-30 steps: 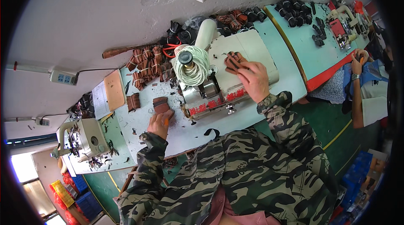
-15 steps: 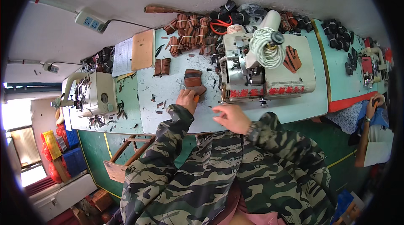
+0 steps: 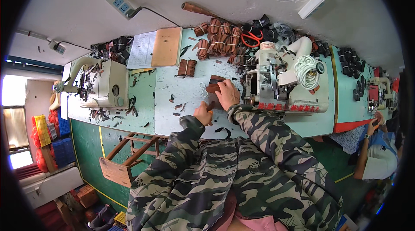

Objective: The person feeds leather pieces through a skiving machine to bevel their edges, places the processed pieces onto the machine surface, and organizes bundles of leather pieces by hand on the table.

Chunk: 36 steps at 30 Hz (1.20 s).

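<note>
My left hand point(image 3: 202, 114) is closed near the table's front edge. A brown strip point(image 3: 211, 105) sticks out of its fingers, and a small orange thing shows beside the thumb, its kind unclear. Just beyond, my right hand point(image 3: 228, 95) has its fingers curled over the near right end of a stack of brown and dark strips point(image 3: 216, 79). A loop of white string point(image 3: 203, 88) lies left of that stack. Close to the front edge lies a curved black strip point(image 3: 224, 131). Farther left sits a tied brown bundle point(image 3: 186, 68).
A sewing machine point(image 3: 298, 97) with a coil of white cord point(image 3: 308, 72) stands right; another machine point(image 3: 108, 84) stands left. Tied brown bundles point(image 3: 220, 43) and red-handled scissors point(image 3: 252, 38) lie at the back. A wooden stool point(image 3: 116, 170) is below left. Another person point(image 3: 376, 153) works far right.
My right hand has moved forward onto the stack. The left hand has drawn back toward me with the brown strip. A black strip now shows by the front edge. The view has shifted.
</note>
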Tool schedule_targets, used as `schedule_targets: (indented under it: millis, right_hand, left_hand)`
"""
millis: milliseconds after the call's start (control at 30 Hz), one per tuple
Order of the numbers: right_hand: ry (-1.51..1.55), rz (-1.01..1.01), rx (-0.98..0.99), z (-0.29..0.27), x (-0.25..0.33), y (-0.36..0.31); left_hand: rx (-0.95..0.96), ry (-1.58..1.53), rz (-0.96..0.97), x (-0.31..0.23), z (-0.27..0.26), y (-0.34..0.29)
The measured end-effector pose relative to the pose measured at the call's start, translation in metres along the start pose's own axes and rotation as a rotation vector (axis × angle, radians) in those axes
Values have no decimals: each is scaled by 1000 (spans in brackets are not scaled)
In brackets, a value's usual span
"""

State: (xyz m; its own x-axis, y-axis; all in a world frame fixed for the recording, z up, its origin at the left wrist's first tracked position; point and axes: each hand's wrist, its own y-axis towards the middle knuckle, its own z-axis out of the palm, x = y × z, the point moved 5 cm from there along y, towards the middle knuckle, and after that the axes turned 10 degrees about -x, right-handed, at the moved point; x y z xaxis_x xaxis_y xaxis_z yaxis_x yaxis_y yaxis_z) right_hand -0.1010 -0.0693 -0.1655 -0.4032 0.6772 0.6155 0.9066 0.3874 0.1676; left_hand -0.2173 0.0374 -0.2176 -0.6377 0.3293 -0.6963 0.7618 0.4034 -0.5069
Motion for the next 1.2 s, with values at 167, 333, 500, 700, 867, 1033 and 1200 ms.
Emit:
schedule_targets:
  millis: [167, 333, 500, 700, 867, 1033, 1200]
  right_hand:
    - [-109, -95, 73, 7, -9, 1]
    - [-168, -28, 123, 7, -4, 9]
    - [-115, -7, 146, 6, -2, 6]
    - [-120, -47, 139, 5, -9, -1]
    - [-137, -127, 95, -1, -2, -4]
    - [-89, -53, 44, -4, -5, 2]
    - [784, 666, 767, 16, 13, -28]
  left_hand:
    - [225, -517, -318, 8, -17, -2]
    - [224, -639, -336, 5, -28, 5]
    - [207, -689, -316, 19, -26, 4]
    - [146, -747, -328, 29, -21, -1]
    - [81, -765, -346, 30, -17, -4]
    - [32, -759, -299, 13, -15, -4]
    - [189, -789, -142, -3, -11, 2]
